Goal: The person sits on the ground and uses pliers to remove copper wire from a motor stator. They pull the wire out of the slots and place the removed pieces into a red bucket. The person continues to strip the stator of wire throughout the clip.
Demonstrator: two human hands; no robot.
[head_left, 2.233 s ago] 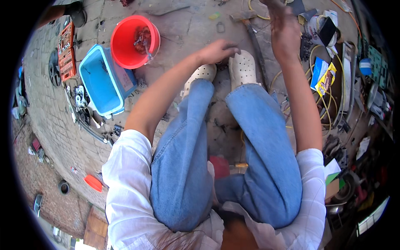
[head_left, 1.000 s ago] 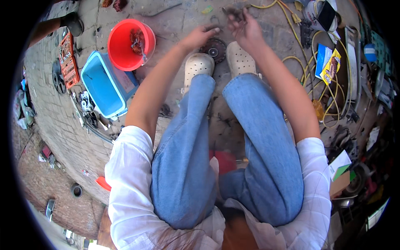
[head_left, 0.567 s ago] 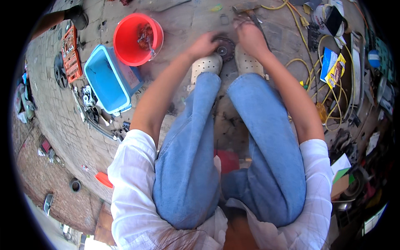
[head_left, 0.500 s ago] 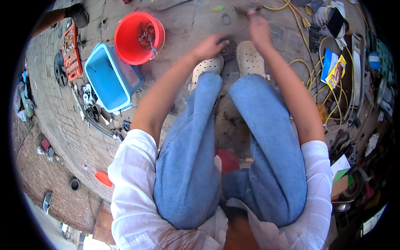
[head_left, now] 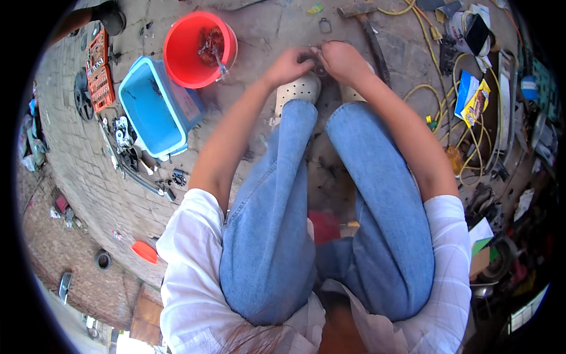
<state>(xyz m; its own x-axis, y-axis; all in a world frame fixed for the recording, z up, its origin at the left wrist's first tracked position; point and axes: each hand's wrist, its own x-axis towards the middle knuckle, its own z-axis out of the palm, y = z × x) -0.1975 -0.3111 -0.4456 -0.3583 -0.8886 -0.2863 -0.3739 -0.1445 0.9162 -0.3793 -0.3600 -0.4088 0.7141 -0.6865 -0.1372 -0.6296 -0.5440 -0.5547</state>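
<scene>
In front of my shoes my two hands meet over a dark round part point(head_left: 320, 70), its kind unclear and mostly covered by my fingers. My left hand point(head_left: 290, 66) is closed on its left side, thumb and fingers curled. From the right, my right hand point(head_left: 343, 61) reaches across with fingers bent and pinching at the same part, fingertips near the left ones. Just right of that hand a hammer point(head_left: 374, 50) lies on the ground, head away from me. One perforated cream clog point(head_left: 296, 92) shows beneath my left hand.
Left are a red bucket point(head_left: 180, 54) with dark scraps, a blue bin point(head_left: 127, 97) and an orange socket set point(head_left: 101, 82). Yellow cord point(head_left: 433, 88), a yellow packet point(head_left: 476, 101) and mixed scrap crowd the right. Another person's shoe point(head_left: 111, 19) is at upper left.
My right hand has let go of the hammer, now lying on the ground, and moved down and left to meet my left hand at the round part.
</scene>
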